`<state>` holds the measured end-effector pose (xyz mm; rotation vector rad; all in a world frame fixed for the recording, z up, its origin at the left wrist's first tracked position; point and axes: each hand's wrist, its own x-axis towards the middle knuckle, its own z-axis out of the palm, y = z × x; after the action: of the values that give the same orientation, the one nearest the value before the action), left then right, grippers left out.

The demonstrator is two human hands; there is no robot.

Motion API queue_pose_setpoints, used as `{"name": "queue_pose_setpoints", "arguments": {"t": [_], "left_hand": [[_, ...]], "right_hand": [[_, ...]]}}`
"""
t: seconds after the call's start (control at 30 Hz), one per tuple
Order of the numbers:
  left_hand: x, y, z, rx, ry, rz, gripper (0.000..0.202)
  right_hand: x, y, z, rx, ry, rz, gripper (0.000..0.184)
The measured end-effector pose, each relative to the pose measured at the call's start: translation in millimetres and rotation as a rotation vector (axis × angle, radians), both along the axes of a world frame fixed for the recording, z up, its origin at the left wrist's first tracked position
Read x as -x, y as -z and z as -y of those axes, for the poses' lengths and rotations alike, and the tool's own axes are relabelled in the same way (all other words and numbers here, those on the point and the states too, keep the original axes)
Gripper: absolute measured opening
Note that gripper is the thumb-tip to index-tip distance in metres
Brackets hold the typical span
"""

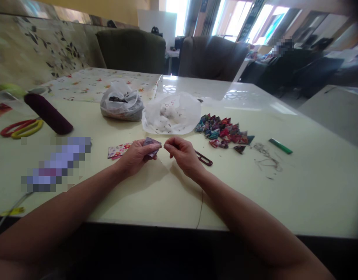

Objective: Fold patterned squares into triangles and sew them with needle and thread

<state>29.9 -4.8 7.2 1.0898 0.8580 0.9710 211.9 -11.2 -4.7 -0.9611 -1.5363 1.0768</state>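
Note:
My left hand [136, 155] grips a small folded piece of purple patterned cloth [152, 144] between thumb and fingers, just above the cream table [173, 194]. My right hand [181, 153] is right beside it, its fingers pinched together on something too small to see; a thin thread [200, 210] runs from under that wrist down to the table's front edge. A flat scrap of floral cloth [119, 150] lies by the left hand. Small thread snips [204, 158] lie just right of the right hand.
A heap of several folded colourful cloth triangles [222, 130] sits at the right, with thread scraps [266, 157] and a green stick [280, 146] beyond. Two plastic bags [122, 104] [171, 113] stand behind my hands. Scissors [21, 128] and a dark purple cylinder [47, 113] lie left.

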Motion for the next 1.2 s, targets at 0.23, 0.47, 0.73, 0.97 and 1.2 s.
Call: {"name": "queue_pose_setpoints", "arguments": {"t": [0.23,0.47,0.73,0.97,1.2], "left_hand": [[-0.4,0.9,-0.7,0.01,0.003,0.014,0.024],[0.1,1.5,-1.0,0.015,0.018,0.031,0.022],[-1.0,0.7,-0.9,0.015,0.029,0.052,0.021],[-0.5,1.7,-1.9,0.015,0.041,0.049,0.021],[-0.4,2.2,-1.4,0.009,0.049,0.044,0.021]], "right_hand": [[-0.3,1.3,-1.4,-0.02,-0.007,-0.017,0.02],[0.5,-3.9,2.3,-0.008,-0.022,-0.007,0.021],[-0.4,-0.3,0.0,-0.031,-0.016,-0.036,0.018],[-0.6,0.0,-0.6,-0.037,-0.024,-0.028,0.019],[-1.5,3.8,-2.4,-0.073,-0.035,-0.01,0.018]]}}
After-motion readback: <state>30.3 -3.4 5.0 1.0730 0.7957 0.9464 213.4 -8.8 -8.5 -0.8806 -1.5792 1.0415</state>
